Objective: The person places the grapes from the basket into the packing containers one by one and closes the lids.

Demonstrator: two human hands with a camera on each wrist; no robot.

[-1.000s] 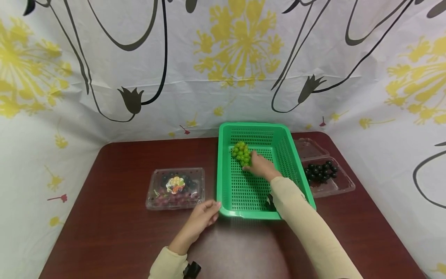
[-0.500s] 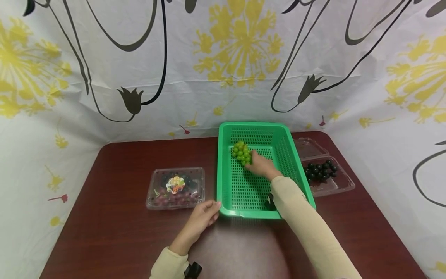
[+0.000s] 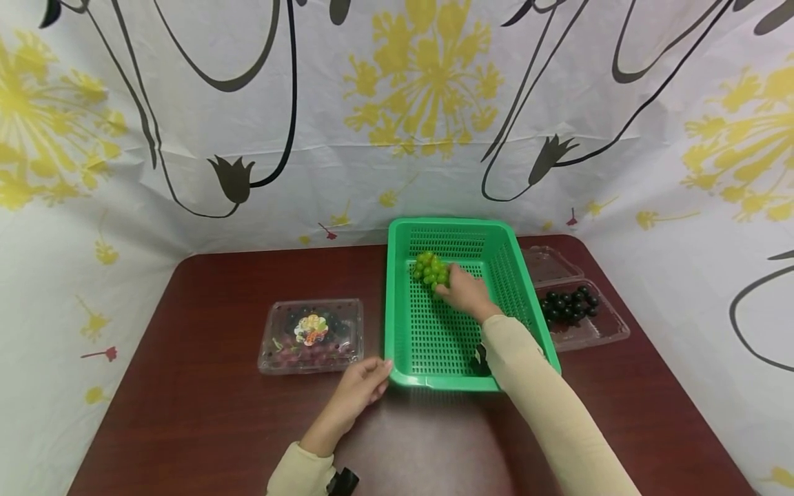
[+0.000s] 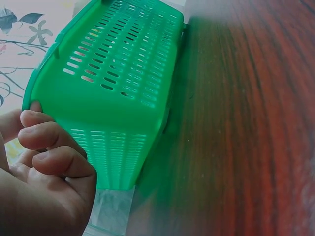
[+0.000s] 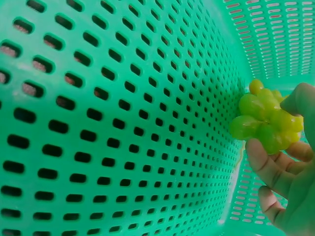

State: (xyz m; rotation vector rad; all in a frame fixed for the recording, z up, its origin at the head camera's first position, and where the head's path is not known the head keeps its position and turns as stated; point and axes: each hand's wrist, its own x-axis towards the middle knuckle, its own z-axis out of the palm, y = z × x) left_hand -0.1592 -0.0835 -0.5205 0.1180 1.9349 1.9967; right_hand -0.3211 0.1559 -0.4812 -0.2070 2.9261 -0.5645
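Nearest, at the lower edge of the head view, are two cream-coloured sleeves, with a small black device at the left wrist. They reach over a dark red-brown, wood-grained surface. The person's left hand is narrowed at the near left corner of a rectangular bright green plastic basket with slotted walls and floor, its fingers bent and pinching the rim.

Just left of the basket lies a shut box of clear plastic with a colourful fruit sticker on its lid; reddish grapes show through its near part and dark ones behind them.

The right hand reaches over the near rim into the basket and holds a small bunch of glossy yellow-green grapes between thumb and fingers. The bunch is inside the basket, left of the hand and toward the far wall; whether it touches the floor cannot be told.

Just right of the basket sits an open clear plastic box holding round black grapes, its lid folded back behind it. Farthest off hangs a white cloth printed with yellow flower heads and dark curling stems.
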